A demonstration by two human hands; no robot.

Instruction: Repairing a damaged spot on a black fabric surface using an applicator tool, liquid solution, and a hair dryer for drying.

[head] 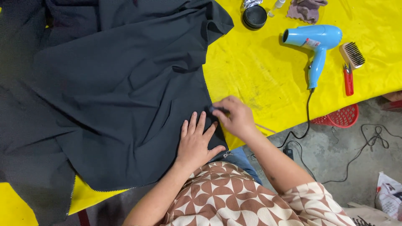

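A large dark grey cloth (109, 88) lies spread over a yellow table cover (259, 71). My left hand (196, 142) rests flat on the cloth near its front right edge, fingers spread. Just to its right, my right hand (234, 117) pinches a small dark object (214, 109) against the cloth's edge; what the object is cannot be made out.
A light blue hair dryer (316, 42) lies on the yellow cover, its cord trailing to the floor. Beside it are a brush with a red handle (351, 62), a round black tin (254, 16) and a crumpled rag (307, 9). A red basket (341, 117) sits below the table edge.
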